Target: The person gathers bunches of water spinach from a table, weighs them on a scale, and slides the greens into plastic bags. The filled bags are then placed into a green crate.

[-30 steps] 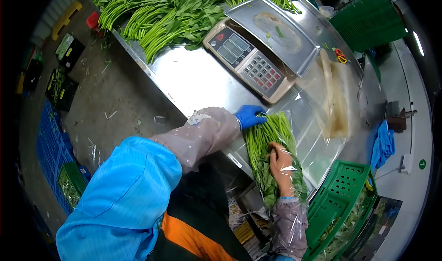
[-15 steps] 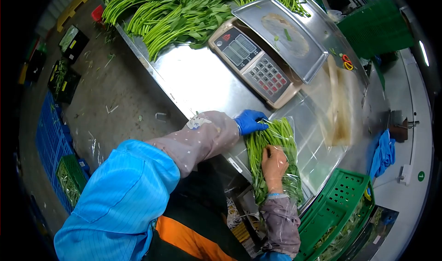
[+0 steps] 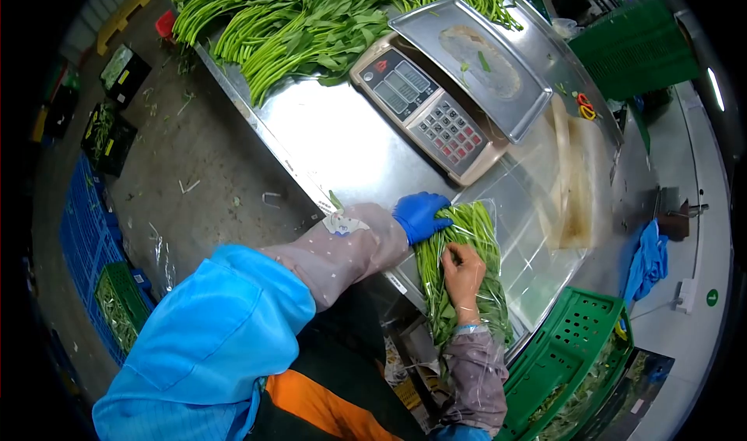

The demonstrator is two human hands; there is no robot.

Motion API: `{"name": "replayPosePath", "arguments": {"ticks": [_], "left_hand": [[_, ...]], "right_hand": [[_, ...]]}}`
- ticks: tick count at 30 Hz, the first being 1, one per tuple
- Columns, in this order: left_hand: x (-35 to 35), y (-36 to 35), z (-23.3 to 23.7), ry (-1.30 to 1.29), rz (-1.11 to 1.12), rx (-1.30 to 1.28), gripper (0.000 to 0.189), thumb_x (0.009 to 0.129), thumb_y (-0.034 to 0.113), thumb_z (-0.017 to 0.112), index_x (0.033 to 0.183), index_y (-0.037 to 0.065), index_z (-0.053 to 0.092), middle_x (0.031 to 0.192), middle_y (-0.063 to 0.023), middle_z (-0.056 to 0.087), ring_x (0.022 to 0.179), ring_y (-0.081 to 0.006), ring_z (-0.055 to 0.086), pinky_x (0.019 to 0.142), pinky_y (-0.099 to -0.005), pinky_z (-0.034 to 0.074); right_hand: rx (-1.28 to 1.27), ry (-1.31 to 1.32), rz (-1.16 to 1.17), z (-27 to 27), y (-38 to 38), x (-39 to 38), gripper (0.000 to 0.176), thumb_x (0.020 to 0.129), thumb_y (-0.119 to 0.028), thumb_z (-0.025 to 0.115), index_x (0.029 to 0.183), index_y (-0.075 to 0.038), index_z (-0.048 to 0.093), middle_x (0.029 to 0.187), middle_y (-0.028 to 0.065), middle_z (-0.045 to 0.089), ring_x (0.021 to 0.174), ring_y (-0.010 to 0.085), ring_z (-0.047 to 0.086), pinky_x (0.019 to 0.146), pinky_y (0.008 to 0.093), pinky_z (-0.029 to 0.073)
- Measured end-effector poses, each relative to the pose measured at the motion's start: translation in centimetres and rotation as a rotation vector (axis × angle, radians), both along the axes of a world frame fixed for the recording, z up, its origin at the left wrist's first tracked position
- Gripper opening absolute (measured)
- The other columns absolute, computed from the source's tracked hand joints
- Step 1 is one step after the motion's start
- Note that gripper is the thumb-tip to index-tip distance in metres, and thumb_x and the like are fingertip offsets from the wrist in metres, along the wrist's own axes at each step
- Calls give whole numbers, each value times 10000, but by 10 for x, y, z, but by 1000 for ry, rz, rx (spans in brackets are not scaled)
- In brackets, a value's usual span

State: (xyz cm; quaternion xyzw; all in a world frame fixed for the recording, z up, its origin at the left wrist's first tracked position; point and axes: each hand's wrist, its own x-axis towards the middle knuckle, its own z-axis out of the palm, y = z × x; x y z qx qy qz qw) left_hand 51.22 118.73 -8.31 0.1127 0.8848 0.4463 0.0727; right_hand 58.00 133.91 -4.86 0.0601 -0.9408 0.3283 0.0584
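A bundle of leafy greens (image 3: 484,238) lies at the table's front edge, its cut stems toward the scale and its leaves toward me, with clear plastic film around it. My left hand (image 3: 421,216), in a blue glove, has its fingers closed on the stem ends. Bare and bent at the fingers, my right hand (image 3: 464,274) rests on the middle of the bundle, with film over the wrist and sleeve. Thumb and forefinger are drawn together; what they pinch is too small to tell.
Beyond the bundle stands a scale (image 3: 428,106) with a metal pan (image 3: 478,59). Loose greens (image 3: 311,28) pile at the table's far left. Clear plastic sheets (image 3: 537,207) lie right of the bundle. Red-handled scissors (image 3: 585,106) are farther back. A green crate (image 3: 564,340) stands lower right.
My left hand has shifted slightly, its fingers now more curled over the stem ends. My right hand has drawn its fingers closer together and turned a little. The bundle is nearly where it was.
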Motion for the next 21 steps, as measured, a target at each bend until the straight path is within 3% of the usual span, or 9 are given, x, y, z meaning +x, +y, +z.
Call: {"name": "replayPosePath", "arguments": {"ticks": [1,7,10,13,14,17,19,20,21], "left_hand": [[1,1,-2,17,4,-18,352,754,403,587,1012,164,588,927,-98,605,879,-282,573,758,-369,455],[3,3,-6,79,-8,-66,355,761,407,584,1027,172,584,927,-89,603,877,-273,568,748,-370,452],[3,3,-11,97,-13,-26,363,763,404,585,1037,166,581,927,-90,603,876,-275,567,757,-368,449],[4,0,-5,76,-27,8,372,765,400,586,1047,158,577,932,-92,604,883,-277,566,770,-364,446],[4,-1,-2,65,-26,17,375,765,398,586,1051,156,576,935,-93,605,886,-277,565,774,-363,445],[3,-4,2,25,-46,57,389,760,386,599,1060,141,572,949,-102,605,903,-281,563,802,-362,439],[1,-7,3,-7,-57,79,413,757,383,603,1082,133,556,980,-110,596,925,-286,556,816,-367,435],[1,-8,3,-26,-69,88,434,756,384,604,1100,127,543,1007,-115,586,943,-290,549,824,-372,432],[3,-8,5,-45,-85,97,455,754,384,604,1119,122,529,1035,-119,577,961,-294,542,831,-376,429]], "right_hand": [[-51,10,7,2,0,-1,66,715,-65,625,751,-10,627,610,91,527,496,170,493,486,277,382],[-170,-181,37,16,7,12,80,689,-56,639,765,-42,621,631,84,535,518,213,511,490,298,398],[-122,-50,145,28,15,29,88,700,-44,634,786,-37,615,704,88,564,607,224,534,547,303,416],[28,-70,170,73,23,69,67,744,-34,598,810,-25,589,973,132,582,927,297,518,831,364,391],[-68,-115,97,87,27,94,38,763,-40,575,796,-22,577,1058,141,567,1038,312,486,921,373,348],[-369,-648,-317,127,70,190,183,823,-67,558,974,26,604,981,112,618,932,189,569,817,295,429],[-483,-941,-328,163,112,246,262,775,-225,625,933,-16,636,871,78,645,805,133,594,703,243,452],[-175,-1307,-407,204,118,250,147,818,-106,576,925,-6,586,919,81,587,822,170,562,728,290,460],[-500,-1363,-579,199,169,297,178,788,-150,634,910,-24,606,898,72,597,807,171,572,716,293,465]]}}
